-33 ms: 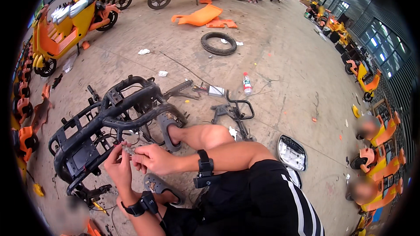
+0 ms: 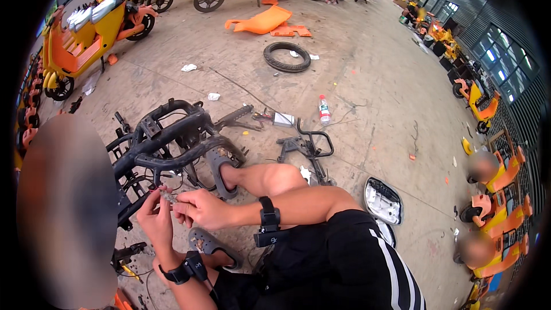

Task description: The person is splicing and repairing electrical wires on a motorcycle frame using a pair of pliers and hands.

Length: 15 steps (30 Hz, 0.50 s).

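Observation:
In front of me, my left hand [image 2: 154,218] is raised with its thumb and fingers pinched together. My right hand [image 2: 204,208] comes in from the right, its fingers closed on the same small translucent piece [image 2: 168,196], which looks like a wire connector. Its exact kind is too small to make out. Both hands are just over the near side of a black metal scooter frame [image 2: 172,132] lying on the floor. Thin dark wires run among the tubes beside my fingertips. A large blurred patch hides the frame's left part.
Beyond the frame lie a silver box with wires [image 2: 283,119], a black bracket [image 2: 304,148] and a red-capped bottle [image 2: 324,110]. Farther off are a tire [image 2: 287,57] and an orange body panel [image 2: 261,22]. An open grey-white case [image 2: 383,201] sits right. Yellow scooters [image 2: 86,46] line the sides.
A large blurred patch has come over the left side, covering part of the scooter frame. My hands and the small piece stay in the same place.

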{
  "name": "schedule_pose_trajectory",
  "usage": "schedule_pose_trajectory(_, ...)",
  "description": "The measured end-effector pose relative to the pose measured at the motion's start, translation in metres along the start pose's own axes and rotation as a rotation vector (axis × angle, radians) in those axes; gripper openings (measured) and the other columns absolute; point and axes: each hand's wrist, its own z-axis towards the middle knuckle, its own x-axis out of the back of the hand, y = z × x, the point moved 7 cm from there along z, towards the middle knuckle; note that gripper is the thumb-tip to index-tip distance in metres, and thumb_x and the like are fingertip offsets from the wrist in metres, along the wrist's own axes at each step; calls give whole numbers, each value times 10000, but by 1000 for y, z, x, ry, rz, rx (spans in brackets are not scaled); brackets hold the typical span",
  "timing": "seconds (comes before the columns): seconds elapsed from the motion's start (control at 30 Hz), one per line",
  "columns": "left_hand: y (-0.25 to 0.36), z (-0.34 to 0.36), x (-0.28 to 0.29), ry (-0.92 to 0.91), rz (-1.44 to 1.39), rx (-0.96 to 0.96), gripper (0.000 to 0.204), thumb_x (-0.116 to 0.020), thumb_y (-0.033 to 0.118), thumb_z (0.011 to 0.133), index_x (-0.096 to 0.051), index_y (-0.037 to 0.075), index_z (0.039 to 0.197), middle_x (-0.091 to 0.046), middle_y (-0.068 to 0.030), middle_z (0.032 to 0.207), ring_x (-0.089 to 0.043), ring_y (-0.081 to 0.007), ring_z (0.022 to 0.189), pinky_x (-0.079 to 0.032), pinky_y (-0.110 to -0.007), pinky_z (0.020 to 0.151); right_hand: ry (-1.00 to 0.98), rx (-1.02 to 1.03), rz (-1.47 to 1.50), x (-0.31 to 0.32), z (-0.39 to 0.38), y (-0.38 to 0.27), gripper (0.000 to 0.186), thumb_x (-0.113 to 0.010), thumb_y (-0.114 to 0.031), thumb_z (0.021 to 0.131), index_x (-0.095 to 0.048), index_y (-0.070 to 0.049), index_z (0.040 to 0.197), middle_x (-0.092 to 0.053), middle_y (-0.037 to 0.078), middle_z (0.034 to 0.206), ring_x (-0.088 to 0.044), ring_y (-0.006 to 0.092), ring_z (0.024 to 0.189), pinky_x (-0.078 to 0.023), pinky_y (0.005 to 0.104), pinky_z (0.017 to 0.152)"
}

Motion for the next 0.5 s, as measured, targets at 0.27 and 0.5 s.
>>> schedule_pose_trajectory(0.27, 11, -3, 2, -25, 63, 10, 231, -536, -28, 899, -638, -66, 1104, -683, -123, 1005, -630, -118, 808, -545, -238, 615, 35, 53, 33, -1, 2, 0, 261, -487, -141, 968, -562, 29, 785, -604, 68, 711, -595, 120, 566, -461, 257, 514)
schedule_pose_trajectory(0.5, 3, -2, 4, -13, 68, -17, 212, -537, -23, 907, -643, -66, 1086, -683, -107, 994, -615, -102, 813, -546, -237, 619, 1, 20, 10, -3, 2, 0, 266, -494, -168, 985, -571, 28, 823, -611, 65, 744, -569, 99, 627, -460, 254, 577)
